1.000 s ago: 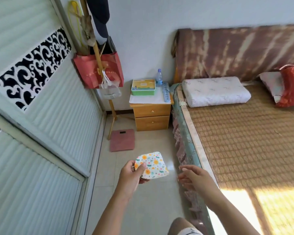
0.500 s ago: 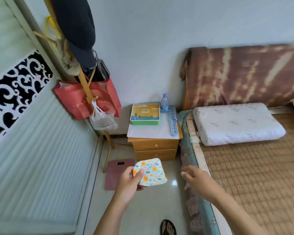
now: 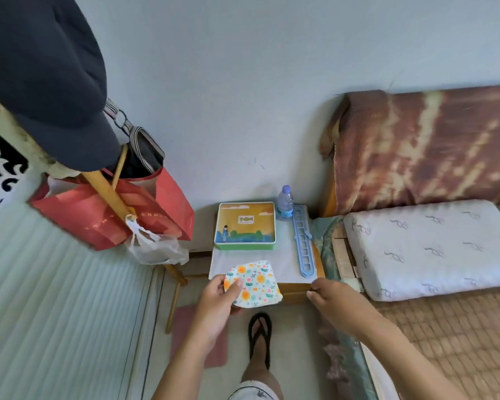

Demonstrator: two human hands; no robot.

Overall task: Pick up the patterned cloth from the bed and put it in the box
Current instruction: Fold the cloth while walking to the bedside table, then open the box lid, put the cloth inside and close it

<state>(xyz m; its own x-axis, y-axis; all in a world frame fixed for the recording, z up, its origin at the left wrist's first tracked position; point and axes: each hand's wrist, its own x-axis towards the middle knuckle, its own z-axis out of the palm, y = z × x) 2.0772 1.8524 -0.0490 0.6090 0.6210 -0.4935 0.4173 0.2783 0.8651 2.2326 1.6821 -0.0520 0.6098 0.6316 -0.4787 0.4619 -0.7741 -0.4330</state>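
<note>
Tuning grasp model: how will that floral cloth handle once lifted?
Probably floppy: the patterned cloth curves and droops beyond the left hand pinching its corner. Likely very light, since one thumb-and-finger grip carries it. Unlikely to roll or break; it may unfold.

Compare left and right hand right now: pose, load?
The left hand grips the folded patterned cloth, thumb on top; the right hand carries nothing. The left hand sits at the nightstand's front left corner; the right hand sits at its front right corner, beside the bed edge. Both are bare and reach forward toward the nightstand, where the lidded box stands.
</note>
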